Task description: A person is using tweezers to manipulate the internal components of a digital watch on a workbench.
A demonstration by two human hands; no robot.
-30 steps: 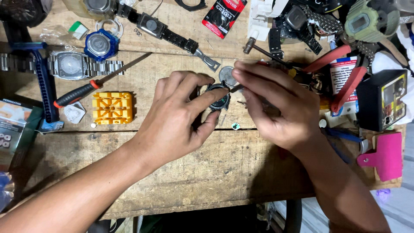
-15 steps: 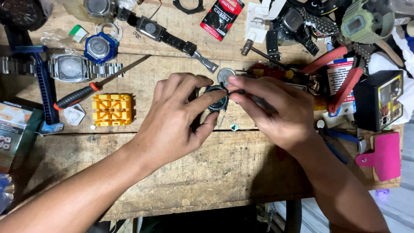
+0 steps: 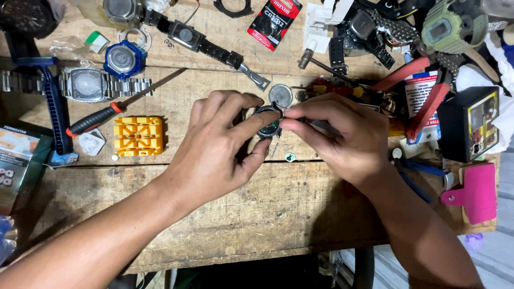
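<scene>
Left hand (image 3: 217,142): grip closed on small round watch case (image 3: 267,124), thumb under, fingers over top.
Right hand (image 3: 340,140): fingertips pinched shut at the case's right edge; a thin dark tool seems to be in the pinch, too hidden to be sure.
Watch case: mid counter (image 3: 267,214), just above the gap between planks, held between both hands. Dark w/ greenish middle. Round, so no clear long axis; flat face looks up at the camera.
Silver disc (image 3: 280,95): flat on counter, just above the case.
Red card pack (image 3: 274,17): top middle, rectangle, red and black w/ a round coin cell on it, tilted a bit.
Box, left edge (image 3: 16,166): teal and orange, partly cut off.
Black box (image 3: 471,131): right side, yellow and grey label on front.
White label pack (image 3: 420,107): right, under red plier handles (image 3: 423,107), white w/ red and blue print.
Yellow block (image 3: 138,136): square, plastic, left of the hands.
Screwdriver (image 3: 115,107): red-black handle, tip points up-right.
Pink clip (image 3: 474,192): far right, by counter edge.
Steel-band watch (image 3: 88,84): left, lying sideways.
</scene>
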